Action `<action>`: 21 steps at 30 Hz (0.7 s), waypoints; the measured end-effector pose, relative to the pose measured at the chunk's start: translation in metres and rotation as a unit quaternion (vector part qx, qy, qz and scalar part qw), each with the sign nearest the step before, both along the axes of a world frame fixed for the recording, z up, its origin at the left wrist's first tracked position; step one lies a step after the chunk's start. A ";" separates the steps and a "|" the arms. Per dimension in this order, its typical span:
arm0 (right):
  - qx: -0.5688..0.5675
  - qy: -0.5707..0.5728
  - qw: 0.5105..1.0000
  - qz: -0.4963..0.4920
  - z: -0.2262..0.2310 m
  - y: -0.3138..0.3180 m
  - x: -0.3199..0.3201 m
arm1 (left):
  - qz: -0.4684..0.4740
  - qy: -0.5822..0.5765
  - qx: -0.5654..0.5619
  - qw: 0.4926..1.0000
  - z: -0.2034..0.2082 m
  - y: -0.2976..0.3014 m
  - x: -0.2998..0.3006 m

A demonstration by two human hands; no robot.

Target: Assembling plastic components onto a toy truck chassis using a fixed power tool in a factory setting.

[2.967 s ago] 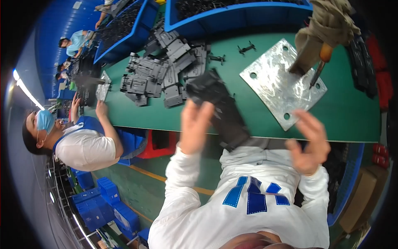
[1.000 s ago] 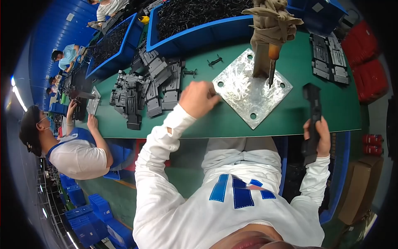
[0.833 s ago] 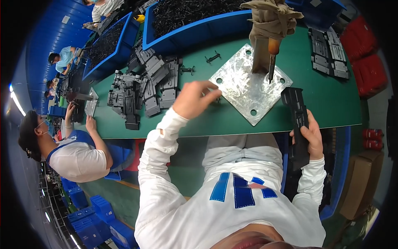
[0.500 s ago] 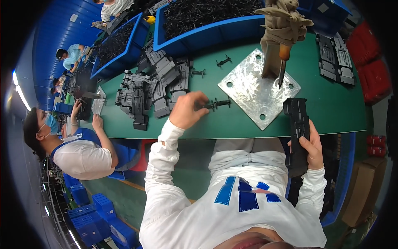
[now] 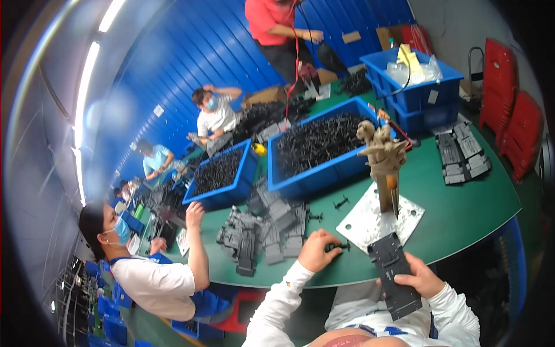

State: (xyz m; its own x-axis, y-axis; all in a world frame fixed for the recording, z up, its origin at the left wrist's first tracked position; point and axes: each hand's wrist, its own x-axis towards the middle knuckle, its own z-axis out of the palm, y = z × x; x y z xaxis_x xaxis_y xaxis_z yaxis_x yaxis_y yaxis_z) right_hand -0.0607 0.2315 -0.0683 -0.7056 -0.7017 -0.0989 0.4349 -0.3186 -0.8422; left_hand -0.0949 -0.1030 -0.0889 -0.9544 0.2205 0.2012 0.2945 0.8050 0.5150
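My right hand (image 5: 419, 280) wraps its fingers around a black plate (image 5: 393, 274), beside the metal plate (image 5: 378, 217). My left hand (image 5: 318, 248) pinches a small black clip (image 5: 338, 247) to fit it.

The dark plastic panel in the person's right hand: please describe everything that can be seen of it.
The dark plastic panel is a flat, long, roughly rectangular moulded part, dark grey to black, with raised ribs and small cut-outs on its upper face. It looks like rigid plastic. The right hand grips it along its right edge, thumb on top. It lies tilted, its far end over the edge of the green table, close to the metal plate; its near end is above the person's lap.
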 end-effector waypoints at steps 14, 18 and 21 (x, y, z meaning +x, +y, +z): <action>-0.013 0.054 0.998 0.006 0.003 -0.012 0.012 | 0.061 0.014 0.200 0.978 0.030 0.002 0.007; -0.027 0.034 0.999 -0.013 0.000 -0.014 0.012 | 0.042 -0.120 0.382 0.915 0.045 0.017 0.015; -0.004 -0.006 0.999 -0.037 0.002 -0.017 0.013 | 0.027 -0.125 0.463 0.877 0.038 0.020 0.020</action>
